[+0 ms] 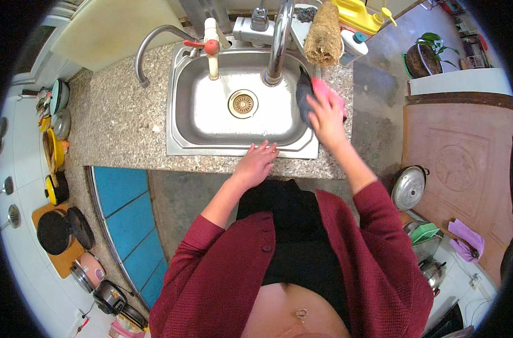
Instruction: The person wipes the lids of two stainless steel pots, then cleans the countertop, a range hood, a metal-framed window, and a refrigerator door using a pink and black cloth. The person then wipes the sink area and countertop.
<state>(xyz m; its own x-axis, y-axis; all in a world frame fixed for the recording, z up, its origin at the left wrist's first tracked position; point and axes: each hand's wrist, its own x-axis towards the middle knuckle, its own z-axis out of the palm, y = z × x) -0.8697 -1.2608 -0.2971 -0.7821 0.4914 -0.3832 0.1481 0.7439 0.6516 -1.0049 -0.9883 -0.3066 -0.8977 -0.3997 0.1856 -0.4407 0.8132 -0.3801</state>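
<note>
My left hand (257,164) lies flat over the front rim of the stainless steel sink (243,151), fingers slightly spread and holding nothing. At the sink's right rim, my right hand (327,116) is on a dark cloth (304,98) and a pink cloth (321,86); motion blurs its fingertips. The dark cloth hangs partly over the basin's right wall. Whether the two colours belong to one cloth cannot be told. A round drain strainer (243,104) sits in the basin floor. The chrome faucet (277,50) and a white tap with a red handle (211,47) reach over the basin.
Behind the sink's right corner stand a dried loofah (323,38), a yellow jug (359,17) and a white bottle with a teal cap (354,47). A curved metal spout (143,55) rises at the left. Speckled stone countertop (125,114) surrounds the sink; its right edge drops to the floor.
</note>
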